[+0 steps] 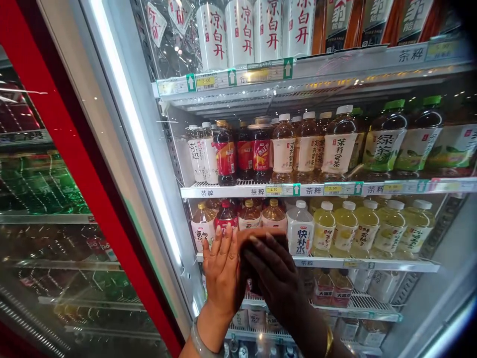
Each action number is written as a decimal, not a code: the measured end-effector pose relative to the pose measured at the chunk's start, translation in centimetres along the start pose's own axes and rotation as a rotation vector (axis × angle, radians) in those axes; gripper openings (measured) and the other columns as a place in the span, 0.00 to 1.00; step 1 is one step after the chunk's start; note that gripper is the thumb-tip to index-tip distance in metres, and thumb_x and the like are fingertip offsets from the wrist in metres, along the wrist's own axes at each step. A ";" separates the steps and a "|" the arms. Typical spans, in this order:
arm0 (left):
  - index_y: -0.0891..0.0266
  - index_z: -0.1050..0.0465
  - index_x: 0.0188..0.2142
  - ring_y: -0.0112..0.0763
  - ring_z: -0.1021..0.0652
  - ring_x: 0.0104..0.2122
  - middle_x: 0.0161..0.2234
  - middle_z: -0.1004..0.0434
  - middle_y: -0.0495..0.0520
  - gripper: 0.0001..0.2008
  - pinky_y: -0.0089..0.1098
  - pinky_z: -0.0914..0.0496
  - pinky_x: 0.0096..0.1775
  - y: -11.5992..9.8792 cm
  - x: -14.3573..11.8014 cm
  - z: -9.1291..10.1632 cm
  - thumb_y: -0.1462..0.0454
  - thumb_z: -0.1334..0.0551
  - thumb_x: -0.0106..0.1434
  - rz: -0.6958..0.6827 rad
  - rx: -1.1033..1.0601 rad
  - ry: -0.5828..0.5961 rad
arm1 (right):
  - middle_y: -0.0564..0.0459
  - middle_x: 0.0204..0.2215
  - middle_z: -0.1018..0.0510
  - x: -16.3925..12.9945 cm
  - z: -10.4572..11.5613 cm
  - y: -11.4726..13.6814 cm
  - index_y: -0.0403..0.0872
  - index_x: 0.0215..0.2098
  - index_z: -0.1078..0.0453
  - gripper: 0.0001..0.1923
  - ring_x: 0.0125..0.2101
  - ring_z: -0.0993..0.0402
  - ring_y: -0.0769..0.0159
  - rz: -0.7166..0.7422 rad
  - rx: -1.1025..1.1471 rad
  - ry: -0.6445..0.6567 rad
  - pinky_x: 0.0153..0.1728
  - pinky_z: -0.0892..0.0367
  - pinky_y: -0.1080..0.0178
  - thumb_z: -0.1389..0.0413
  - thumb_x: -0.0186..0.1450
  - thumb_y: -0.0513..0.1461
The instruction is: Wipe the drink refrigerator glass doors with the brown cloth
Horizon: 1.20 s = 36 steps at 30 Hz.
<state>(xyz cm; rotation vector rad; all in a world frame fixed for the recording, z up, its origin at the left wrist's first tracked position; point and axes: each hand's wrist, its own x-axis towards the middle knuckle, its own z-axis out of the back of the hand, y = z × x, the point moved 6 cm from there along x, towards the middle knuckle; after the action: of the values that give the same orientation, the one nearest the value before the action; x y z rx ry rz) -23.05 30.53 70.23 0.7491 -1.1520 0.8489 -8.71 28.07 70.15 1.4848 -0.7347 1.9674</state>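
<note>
**A:** What are the two hands doing at the open fridge?

**B:** Both are raised in front of the third shelf (372, 264) down. The left hand (220, 271) is flat, fingers together and pointing up, its palm turned toward a brown pack (261, 237) and pressed against the pack's left side. The right hand (275, 278) lies over the front of the same pack, fingers spread across it.

**A:** So is the grip closed on it?

**B:** Both hands are clamped on the pack from two sides, the left as an open palm, the right wrapped over the front. How far the right fingers curl behind it I cannot tell.

**A:** And where is the pack itself?

**B:** At the front edge of that shelf, just below a row of amber bottles (261, 216) and right beside a white bottle (300, 228) with blue lettering. Only its top strip shows above the hands.

**A:** What else is around?

**B:** To the right of the white bottle stands a row of yellow drinks (367, 226). One shelf higher there are red-labelled bottles (244, 154) and tea bottles with white labels (309, 149); on the top shelf, white bottles with red characters (240, 32). The glass door (55, 199) with its red frame stands to the left. A pale bangle (201, 343) sits on the left wrist, a gold one (329, 341) on the right.
</note>
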 end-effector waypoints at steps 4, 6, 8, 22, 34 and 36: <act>0.60 0.52 0.75 0.33 0.45 0.75 0.68 0.33 0.63 0.37 0.51 0.60 0.75 0.7 0.0 0.3 0.75 0.43 0.70 -0.025 -0.045 0.034 | 0.52 0.62 0.23 -3.2 -0.3 -0.3 0.51 0.64 0.28 0.23 0.72 0.40 0.59 -0.024 -0.040 0.005 0.70 0.34 0.53 0.48 0.74 0.33; 0.59 0.52 0.75 0.34 0.46 0.75 0.69 0.34 0.63 0.38 0.53 0.62 0.75 1.0 -0.1 0.3 0.75 0.43 0.70 -0.024 -0.065 0.062 | 0.51 0.64 0.24 -3.3 -0.1 -0.6 0.52 0.65 0.29 0.23 0.72 0.39 0.57 -0.042 -0.053 -0.013 0.70 0.33 0.52 0.46 0.74 0.34; 0.60 0.52 0.75 0.35 0.47 0.75 0.69 0.35 0.63 0.38 0.54 0.62 0.74 1.3 -0.3 0.4 0.75 0.44 0.70 -0.030 -0.092 0.071 | 0.51 0.65 0.26 -2.3 0.0 -0.7 0.53 0.66 0.30 0.24 0.72 0.40 0.56 -0.058 -0.052 -0.053 0.70 0.33 0.50 0.45 0.73 0.34; 0.57 0.51 0.75 0.46 0.49 0.75 0.74 0.46 0.58 0.38 0.58 0.61 0.74 5.8 -1.3 1.9 0.74 0.43 0.70 0.058 -0.197 0.020 | 0.54 0.63 0.23 -1.0 -2.1 1.4 0.54 0.63 0.28 0.23 0.71 0.38 0.60 -0.039 -0.021 -0.015 0.69 0.32 0.53 0.44 0.73 0.32; 0.61 0.52 0.75 0.39 0.49 0.76 0.76 0.53 0.53 0.34 0.44 0.57 0.76 7.0 -1.9 2.6 0.71 0.45 0.72 0.024 -0.236 0.030 | 0.54 0.59 0.20 0.7 -5.0 4.3 0.51 0.59 0.25 0.19 0.72 0.40 0.63 0.002 0.003 0.010 0.71 0.35 0.56 0.46 0.73 0.31; 0.62 0.52 0.75 0.39 0.49 0.76 0.76 0.52 0.53 0.37 0.41 0.55 0.75 7.2 -1.9 2.7 0.74 0.44 0.70 0.016 -0.240 0.027 | 0.55 0.61 0.22 0.0 -4.6 3.7 0.53 0.60 0.26 0.21 0.71 0.40 0.63 -0.025 -0.004 0.008 0.70 0.34 0.54 0.46 0.73 0.31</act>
<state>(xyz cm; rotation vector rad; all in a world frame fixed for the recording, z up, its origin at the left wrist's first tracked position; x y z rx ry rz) -30.86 31.38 69.53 0.5299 -1.2115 0.7161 -14.37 28.76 68.72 1.4760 -0.7131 1.9503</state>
